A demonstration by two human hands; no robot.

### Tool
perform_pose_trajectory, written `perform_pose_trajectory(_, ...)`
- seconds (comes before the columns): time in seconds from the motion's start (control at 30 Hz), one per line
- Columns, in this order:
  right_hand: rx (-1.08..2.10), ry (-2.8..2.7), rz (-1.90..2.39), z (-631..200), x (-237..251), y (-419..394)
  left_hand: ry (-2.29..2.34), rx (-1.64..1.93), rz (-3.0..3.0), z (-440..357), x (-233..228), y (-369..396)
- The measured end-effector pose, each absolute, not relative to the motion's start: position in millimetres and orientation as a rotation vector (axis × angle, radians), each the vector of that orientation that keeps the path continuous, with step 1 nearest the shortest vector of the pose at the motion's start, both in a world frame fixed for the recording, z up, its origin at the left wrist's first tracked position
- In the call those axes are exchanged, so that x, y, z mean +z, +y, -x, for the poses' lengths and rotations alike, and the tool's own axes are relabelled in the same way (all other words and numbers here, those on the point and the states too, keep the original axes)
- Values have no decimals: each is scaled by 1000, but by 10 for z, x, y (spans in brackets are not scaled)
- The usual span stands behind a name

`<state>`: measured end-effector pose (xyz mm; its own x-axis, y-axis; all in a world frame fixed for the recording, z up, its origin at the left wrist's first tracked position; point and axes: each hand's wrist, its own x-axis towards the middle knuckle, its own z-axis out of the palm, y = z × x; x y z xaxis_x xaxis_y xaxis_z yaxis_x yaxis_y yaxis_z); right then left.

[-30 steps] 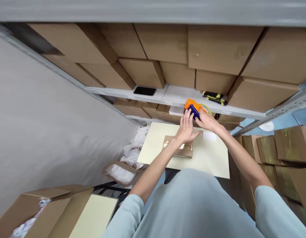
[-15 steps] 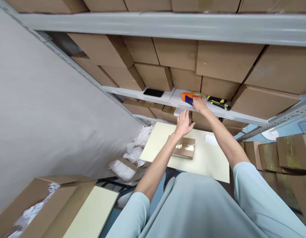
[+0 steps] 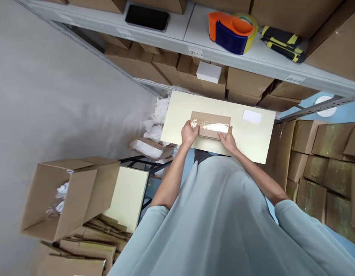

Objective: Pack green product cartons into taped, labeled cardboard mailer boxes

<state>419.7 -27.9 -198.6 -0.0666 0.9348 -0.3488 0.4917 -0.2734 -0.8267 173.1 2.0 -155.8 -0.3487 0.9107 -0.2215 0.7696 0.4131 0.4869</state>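
A small flat cardboard box (image 3: 211, 124) with shiny clear tape across its top is over the pale yellow tabletop (image 3: 180, 105). My left hand (image 3: 190, 134) grips its left end, thumb on the top face. At the right end, my right hand (image 3: 228, 140) holds the box by its near corner. Whether the box rests on the table or is slightly raised, I cannot tell. To its right lies a white slip of paper (image 3: 251, 116). An orange and blue tape dispenser (image 3: 230, 32) sits on the shelf above, away from both hands.
Beside the dispenser are yellow-and-black tools (image 3: 285, 43); a black phone (image 3: 147, 17) lies further left. A small white box (image 3: 208, 72) is on the lower shelf. Taped cartons (image 3: 315, 168) are stacked at right. An open carton (image 3: 68, 195) stands at left, near white paper scraps (image 3: 161, 115).
My right hand has let go of the tape dispenser on the shelf. Both hands have come down and taken hold of the small cardboard box. The view has tilted downward.
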Motion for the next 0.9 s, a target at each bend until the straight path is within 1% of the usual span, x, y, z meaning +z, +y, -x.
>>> perform_pose_trajectory(0.17,1334,-1362,1974,-4069,-1902,-64,2325,310,-1334,-1979,-1576,116)
perform_pose_trajectory(0.3,1274,-1426,2076,-4141,-1926,60,2309,293,-1306,-1892,-1654,169)
perform_pose_trajectory(0.47,1256,-1548,1934,-4347,-2049,39,2098,475,-1350,-1513,-1751,131)
perform_pose_trajectory(0.6,1044,-1541,1852,-4466,-2075,-38,2080,729,-1258,-1381,-1835,62)
perform_pose_trajectory(0.67,999,-1550,1812,-4478,-2062,-65,2082,830,-1252,-1390,-1853,37)
perform_pose_trajectory(0.77,962,-1557,1774,-4443,-2008,-36,2050,900,-1300,-1382,-1802,57)
perform_pose_trajectory(0.9,826,-1601,1651,-4355,-1900,151,1989,1032,-1350,-1214,-1625,187)
